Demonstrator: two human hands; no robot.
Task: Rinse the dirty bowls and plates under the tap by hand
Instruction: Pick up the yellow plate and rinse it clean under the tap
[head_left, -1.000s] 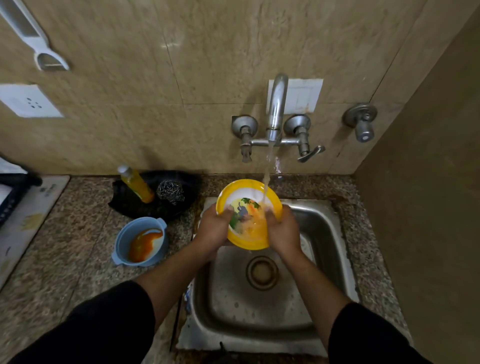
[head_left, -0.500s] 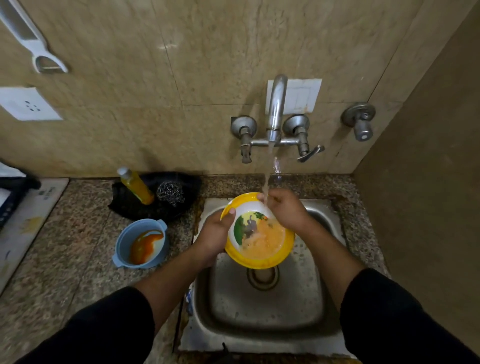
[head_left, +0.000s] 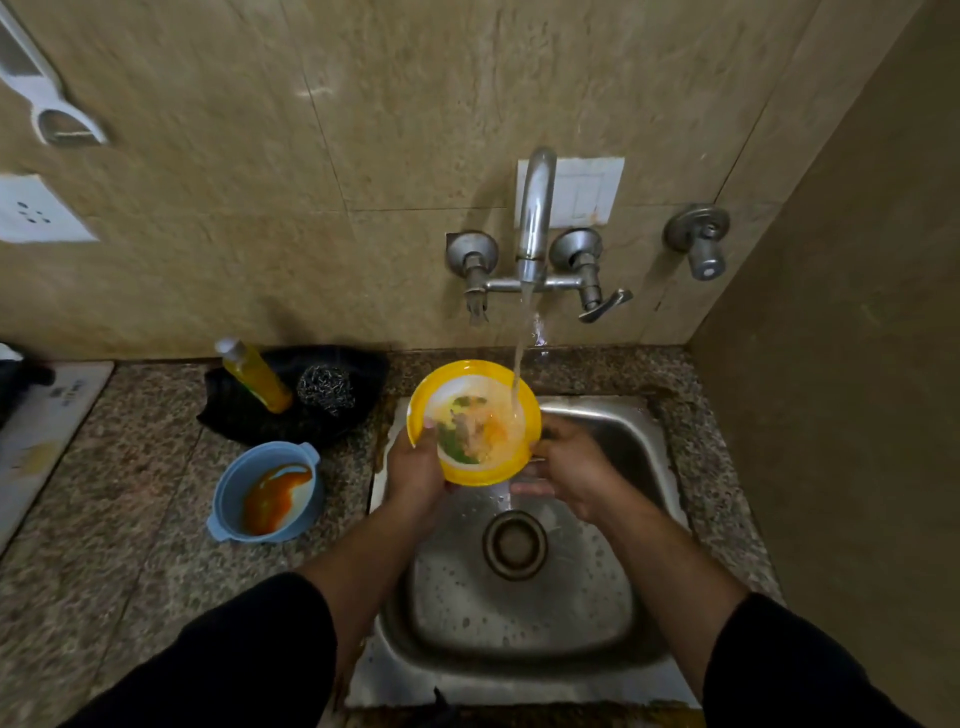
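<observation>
Head view is showing the left hand (head_left: 415, 475) gripping the round yellow-rimmed plastic bowl (head_left: 474, 422) over the steel sink (head_left: 524, 608), under the tap's stream (head_left: 522, 358). The right hand (head_left: 569, 470) is half open beside it, holding nothing. The wet bowl is risking a slip. Orange residue is clouding its inside.

Plate (head_left: 470, 415) over sink (head_left: 597, 597), under tap (head_left: 532, 218)

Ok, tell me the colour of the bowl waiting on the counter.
Light blue bowl, smeared orange inside; the head view shows it.
</observation>
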